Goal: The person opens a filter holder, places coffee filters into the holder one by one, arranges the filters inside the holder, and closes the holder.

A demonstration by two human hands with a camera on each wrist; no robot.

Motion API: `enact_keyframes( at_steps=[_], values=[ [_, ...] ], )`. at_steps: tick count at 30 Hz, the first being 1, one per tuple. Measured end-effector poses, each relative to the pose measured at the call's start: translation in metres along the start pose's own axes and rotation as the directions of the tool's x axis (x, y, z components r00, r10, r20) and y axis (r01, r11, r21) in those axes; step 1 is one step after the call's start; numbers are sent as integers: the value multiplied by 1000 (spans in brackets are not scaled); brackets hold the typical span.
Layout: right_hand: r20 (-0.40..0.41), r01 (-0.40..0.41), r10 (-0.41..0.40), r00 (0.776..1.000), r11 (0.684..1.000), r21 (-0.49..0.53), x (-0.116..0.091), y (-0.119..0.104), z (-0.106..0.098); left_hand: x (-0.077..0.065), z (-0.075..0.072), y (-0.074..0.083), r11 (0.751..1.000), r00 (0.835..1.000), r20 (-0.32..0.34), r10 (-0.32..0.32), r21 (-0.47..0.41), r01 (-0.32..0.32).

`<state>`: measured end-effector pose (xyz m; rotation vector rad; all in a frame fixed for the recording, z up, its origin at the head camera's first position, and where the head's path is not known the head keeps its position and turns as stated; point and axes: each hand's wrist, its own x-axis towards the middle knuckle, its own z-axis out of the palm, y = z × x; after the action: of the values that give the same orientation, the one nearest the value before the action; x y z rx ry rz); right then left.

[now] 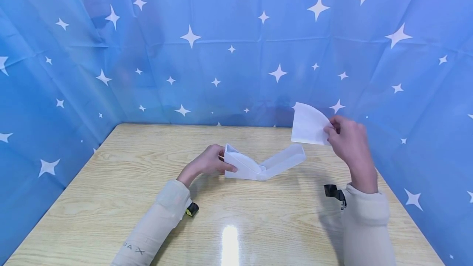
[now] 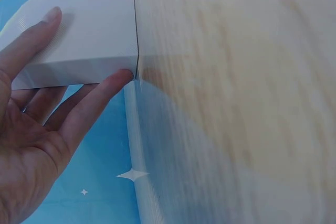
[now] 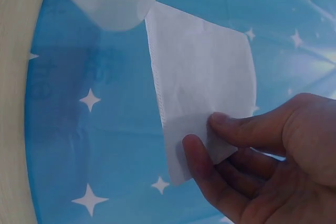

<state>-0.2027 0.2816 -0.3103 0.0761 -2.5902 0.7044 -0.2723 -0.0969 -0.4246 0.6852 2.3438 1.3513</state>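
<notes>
A white box (image 1: 242,166) with a curved cut-out front stands on the table, its hinged lid (image 1: 284,161) folded out to the right. My left hand (image 1: 210,160) grips the box at its left end. In the left wrist view the thumb (image 2: 42,35) lies on the broad face, and the other fingers reach under the narrow side. Up and to the right, my right hand (image 1: 347,136) pinches a flat white paper filter (image 1: 309,124) by its edge, held in the air apart from the box. A crimped seam runs along one side of the filter in the right wrist view.
The wooden table (image 1: 155,147) reaches back to a blue curtain (image 1: 221,19) with white stars, which also hangs along both sides. Small black devices are strapped at the left wrist (image 1: 192,209) and the right wrist (image 1: 334,192).
</notes>
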Motion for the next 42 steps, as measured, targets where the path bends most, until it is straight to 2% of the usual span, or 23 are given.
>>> enact_keyframes(
  at_steps=[19, 31, 42],
  values=[
    [-69, 131, -132, 989, 991, -13, -5, -28, 9, 2, 1, 1, 1000, 1000, 5, -4, 0, 4],
    [-73, 253, -252, 965, 967, -3, -5, -51, 30, -2, -1, 1, 1000, 1000, -14, -20, 7, 20],
    [-48, 285, -285, 957, 958, -14, -8, -63, 48, 1, -1, -2, 1000, 1000, 5, -2, -2, 2]
  ],
)
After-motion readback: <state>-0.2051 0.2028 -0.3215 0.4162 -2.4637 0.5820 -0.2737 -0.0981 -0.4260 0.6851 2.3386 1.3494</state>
